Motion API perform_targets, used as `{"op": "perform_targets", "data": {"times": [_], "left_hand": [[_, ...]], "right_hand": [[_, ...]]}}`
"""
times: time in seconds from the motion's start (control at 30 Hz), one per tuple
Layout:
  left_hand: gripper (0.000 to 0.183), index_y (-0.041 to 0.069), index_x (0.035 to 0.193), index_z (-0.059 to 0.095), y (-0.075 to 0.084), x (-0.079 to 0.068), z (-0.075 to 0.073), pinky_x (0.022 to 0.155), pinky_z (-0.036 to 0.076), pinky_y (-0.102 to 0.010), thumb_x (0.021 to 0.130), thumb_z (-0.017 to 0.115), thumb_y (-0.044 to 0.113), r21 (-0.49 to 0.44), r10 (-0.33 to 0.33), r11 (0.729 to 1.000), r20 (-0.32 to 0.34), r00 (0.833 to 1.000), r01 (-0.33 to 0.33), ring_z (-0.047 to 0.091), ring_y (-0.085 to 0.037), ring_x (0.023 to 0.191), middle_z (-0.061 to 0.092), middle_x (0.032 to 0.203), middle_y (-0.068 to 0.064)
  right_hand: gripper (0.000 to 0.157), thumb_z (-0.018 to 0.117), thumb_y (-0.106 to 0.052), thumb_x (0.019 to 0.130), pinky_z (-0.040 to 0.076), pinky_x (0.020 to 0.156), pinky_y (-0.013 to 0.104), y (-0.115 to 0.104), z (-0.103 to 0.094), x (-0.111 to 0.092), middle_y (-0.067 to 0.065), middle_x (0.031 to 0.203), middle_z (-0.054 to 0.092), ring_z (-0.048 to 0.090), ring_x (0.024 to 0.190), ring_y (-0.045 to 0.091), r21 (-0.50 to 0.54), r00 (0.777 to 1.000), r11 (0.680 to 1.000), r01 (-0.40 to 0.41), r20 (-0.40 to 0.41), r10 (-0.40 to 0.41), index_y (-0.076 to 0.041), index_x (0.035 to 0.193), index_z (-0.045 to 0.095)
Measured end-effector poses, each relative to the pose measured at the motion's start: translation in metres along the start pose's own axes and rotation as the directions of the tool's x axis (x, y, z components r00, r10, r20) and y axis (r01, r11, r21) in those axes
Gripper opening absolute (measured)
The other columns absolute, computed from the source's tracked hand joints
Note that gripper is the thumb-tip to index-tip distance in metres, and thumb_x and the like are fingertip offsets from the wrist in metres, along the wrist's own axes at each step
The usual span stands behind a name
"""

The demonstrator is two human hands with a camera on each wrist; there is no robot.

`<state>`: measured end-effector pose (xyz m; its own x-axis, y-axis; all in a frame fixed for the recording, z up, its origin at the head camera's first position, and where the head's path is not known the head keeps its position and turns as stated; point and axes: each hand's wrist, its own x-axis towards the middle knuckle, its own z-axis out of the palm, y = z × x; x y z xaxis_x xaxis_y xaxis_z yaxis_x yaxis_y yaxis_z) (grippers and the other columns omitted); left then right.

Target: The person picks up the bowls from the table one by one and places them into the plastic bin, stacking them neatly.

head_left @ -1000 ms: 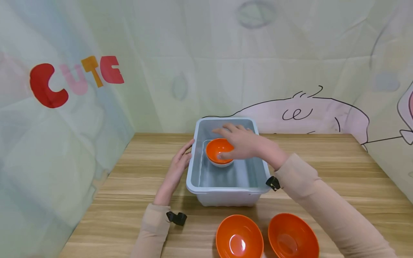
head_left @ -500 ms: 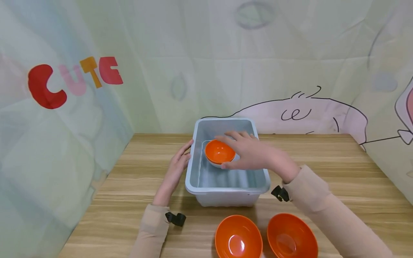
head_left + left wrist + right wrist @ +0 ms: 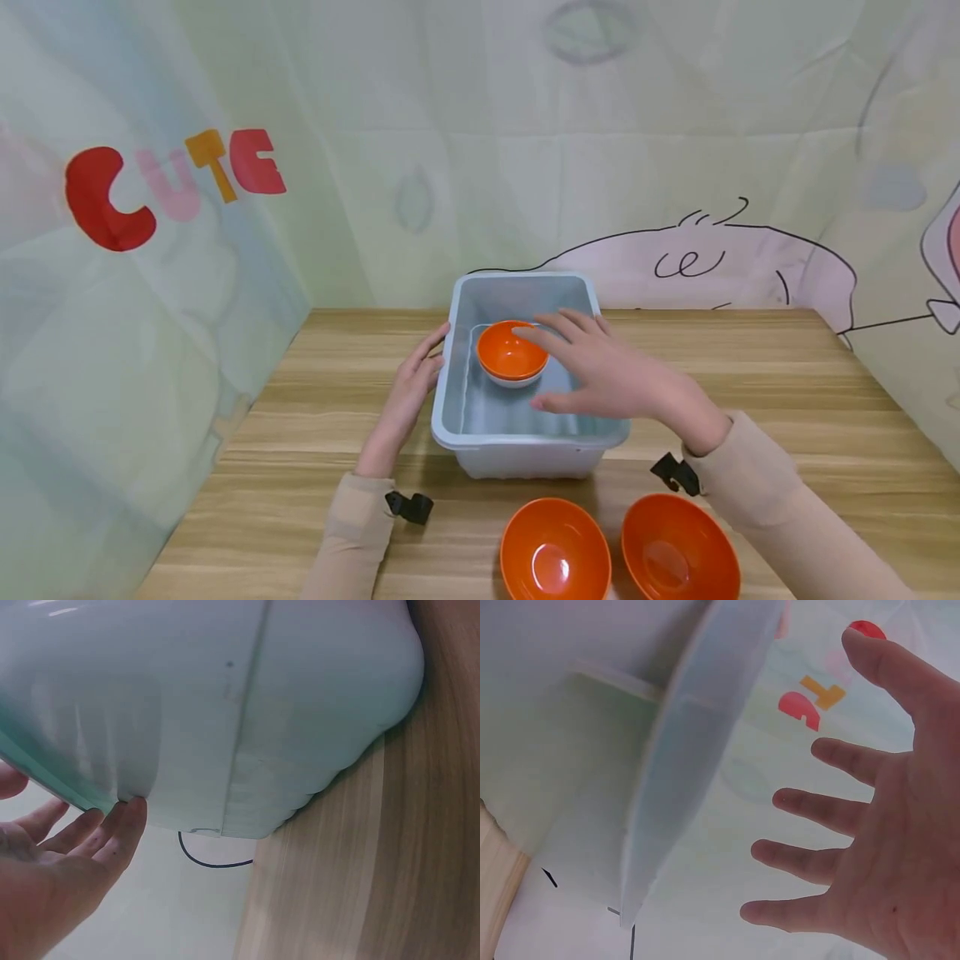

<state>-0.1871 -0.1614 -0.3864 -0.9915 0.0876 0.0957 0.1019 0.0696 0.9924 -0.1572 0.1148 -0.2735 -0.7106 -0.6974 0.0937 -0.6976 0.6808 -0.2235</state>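
A grey-blue plastic bin (image 3: 525,460) stands on the wooden table, and an orange bowl (image 3: 512,352) with a pale outside sits in it, toward the left wall. My left hand (image 3: 403,408) touches the bin's left side with its fingertips; the left wrist view has its fairly straight fingers (image 3: 124,832) against the wall just under the rim. Over the bin's right part hovers my right hand (image 3: 607,371), fingers spread and holding nothing, also plain in the right wrist view, where the palm (image 3: 892,855) is beside the bin's rim.
Two more orange bowls, a left one (image 3: 555,546) and a right one (image 3: 678,546), lie in front of the bin at the near edge of view. A printed cloth backdrop (image 3: 375,167) rises behind and left of the wooden table (image 3: 300,417).
My right hand has come away from the orange bowl in the bin, moving right and toward me with spread fingers. The bowl stays put, and my left hand keeps its place.
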Motion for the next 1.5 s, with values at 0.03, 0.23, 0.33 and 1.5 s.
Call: {"op": "perform_targets", "data": {"times": [0.03,0.23,0.33,1.5], "left_hand": [[0.048,0.022,0.147,0.040,0.000,0.000,0.000,0.107,0.040,-0.044,0.099,0.039,0.017,0.001,0.003,1.000,-0.002,1.000,-0.003,0.049,-0.028,0.131,0.039,0.152,-0.001],[0.048,0.022,0.147,0.040,0.001,0.000,0.000,0.109,0.037,-0.043,0.099,0.040,0.019,0.002,0.006,1.000,-0.005,1.000,-0.006,0.046,-0.025,0.132,0.036,0.153,0.001],[0.048,0.023,0.147,0.040,0.001,0.000,0.000,0.109,0.037,-0.044,0.099,0.040,0.020,0.002,0.001,1.000,-0.001,1.000,-0.001,0.045,-0.024,0.133,0.035,0.154,0.002],[0.046,0.025,0.146,0.041,0.001,0.001,0.001,0.110,0.037,-0.045,0.100,0.042,0.024,0.020,-0.010,1.000,0.003,1.000,0.010,0.045,-0.022,0.134,0.036,0.153,0.004]], "right_hand": [[0.079,0.063,-0.054,0.085,0.017,0.113,0.066,0.001,0.001,-0.002,0.008,0.155,0.031,0.022,0.144,0.036,0.002,1.000,1.000,-0.005,-0.001,0.005,-0.030,0.152,0.027],[0.079,0.064,-0.053,0.085,0.016,0.112,0.068,0.001,0.004,-0.012,0.006,0.154,0.032,0.022,0.144,0.036,0.009,0.999,1.000,0.006,-0.033,-0.005,-0.031,0.151,0.027],[0.079,0.065,-0.052,0.085,0.017,0.113,0.065,0.001,0.006,-0.018,0.005,0.154,0.032,0.022,0.144,0.035,0.016,0.998,1.000,0.019,-0.055,-0.018,-0.030,0.151,0.028],[0.077,0.062,-0.058,0.084,0.016,0.113,0.062,0.006,0.035,-0.098,-0.003,0.158,0.026,0.023,0.144,0.033,0.055,0.991,0.998,0.033,-0.130,-0.026,-0.034,0.149,0.029]]}}
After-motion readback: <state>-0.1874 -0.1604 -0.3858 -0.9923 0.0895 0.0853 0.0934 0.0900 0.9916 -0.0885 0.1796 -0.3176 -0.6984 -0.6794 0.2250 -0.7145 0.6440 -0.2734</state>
